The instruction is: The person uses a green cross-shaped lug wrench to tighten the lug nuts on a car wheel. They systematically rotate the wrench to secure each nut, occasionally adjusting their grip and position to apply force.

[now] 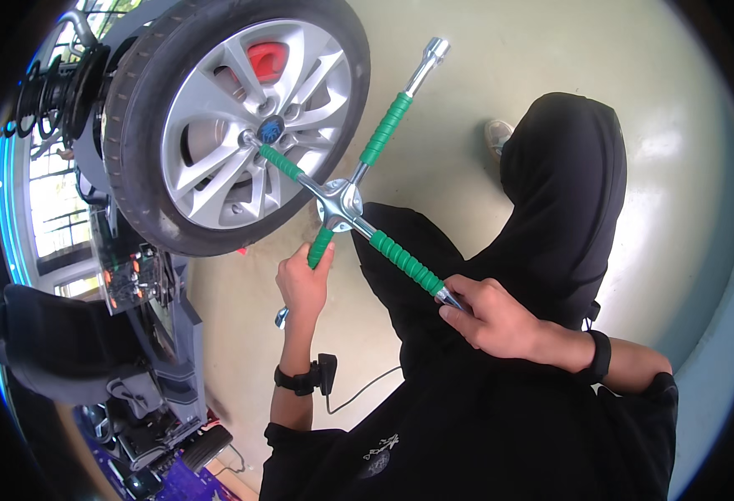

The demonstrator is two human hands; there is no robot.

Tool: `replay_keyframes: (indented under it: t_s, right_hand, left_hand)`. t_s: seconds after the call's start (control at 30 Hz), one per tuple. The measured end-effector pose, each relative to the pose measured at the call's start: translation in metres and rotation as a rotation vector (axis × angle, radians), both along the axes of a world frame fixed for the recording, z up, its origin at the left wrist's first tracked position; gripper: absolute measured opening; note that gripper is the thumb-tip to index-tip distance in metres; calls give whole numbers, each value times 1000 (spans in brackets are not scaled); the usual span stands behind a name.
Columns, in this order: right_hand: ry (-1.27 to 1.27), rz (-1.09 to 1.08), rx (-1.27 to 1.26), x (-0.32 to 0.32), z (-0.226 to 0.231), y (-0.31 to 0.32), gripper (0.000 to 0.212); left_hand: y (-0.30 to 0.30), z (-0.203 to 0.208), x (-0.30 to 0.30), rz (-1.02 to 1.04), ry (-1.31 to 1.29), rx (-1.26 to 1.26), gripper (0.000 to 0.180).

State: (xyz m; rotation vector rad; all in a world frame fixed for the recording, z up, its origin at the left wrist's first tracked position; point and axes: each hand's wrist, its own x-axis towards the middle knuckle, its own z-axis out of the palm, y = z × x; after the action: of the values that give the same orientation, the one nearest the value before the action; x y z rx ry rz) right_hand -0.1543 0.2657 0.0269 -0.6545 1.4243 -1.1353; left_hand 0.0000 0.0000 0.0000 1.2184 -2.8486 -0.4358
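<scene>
Fingers of our left hand (302, 280) wrap the lower green-sleeved arm of the cross wrench (341, 203); our right hand (488, 316) is clenched on the bare steel tip of the arm pointing toward us. One socket end sits on a nut near the hub of the wheel (241, 121) — the opposite arm sticks up free. We judge the wrench rigid steel, fairly heavy; the ribbed green sleeves give the best hold, while bare metal ends look slick. Both forearms come up from below, wrists roughly straight — left elbow tucked, right forearm crossing over the black-clad knee (563, 167).
</scene>
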Motion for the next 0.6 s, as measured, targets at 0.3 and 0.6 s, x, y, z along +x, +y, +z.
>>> replay_keyframes:
  t_s: [0.3,0.6]
  right_hand:
    - [-19,50,-5,0,8,-1,17]
    - [345,320,-9,-62,49,31,14]
  left_hand:
    - [5,13,7,13,10,-37,39]
    - [72,20,50,325,244,1382,18]
